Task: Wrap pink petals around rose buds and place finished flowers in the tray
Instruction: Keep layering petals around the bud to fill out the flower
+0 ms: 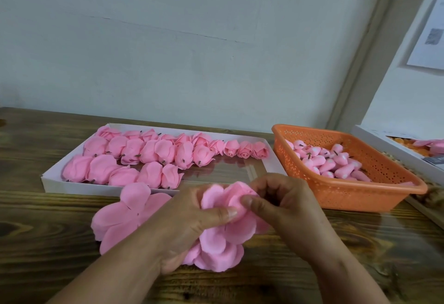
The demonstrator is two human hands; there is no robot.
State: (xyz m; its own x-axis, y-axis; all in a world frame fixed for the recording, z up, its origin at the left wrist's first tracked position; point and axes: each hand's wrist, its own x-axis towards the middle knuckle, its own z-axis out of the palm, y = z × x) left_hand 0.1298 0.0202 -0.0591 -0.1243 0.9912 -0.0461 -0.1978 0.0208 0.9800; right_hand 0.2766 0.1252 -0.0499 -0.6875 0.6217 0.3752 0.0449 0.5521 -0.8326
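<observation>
Wooden table, view from above the hands.

Far left to centre — white tray along the back, long side running left-right. Finished flowers fill its left and middle in rows; the right end of the tray floor is bare, just beyond the hands.

In front of the tray, left of centre — flat petal sheet lying on the table, partly under the left forearm.

Centre — left hand curled around a flower in progress, thumb pressed across the petals from the left. The bud inside is hidden; cannot tell which way its stem points. More loose petals spread on the table directly beneath.

Right hand meets it from the right, thumb and fingers pinching the upper petals. Both hands closed on the same flower, touching each other.

Right — orange basket holding bare buds, near the right hand. White box at far right edge, contents unclear.

Judgement: wrapping step underway, not finished. The free tray space lies straight ahead and slightly up from the flower — either hand could reach it, the right is a touch nearer.
</observation>
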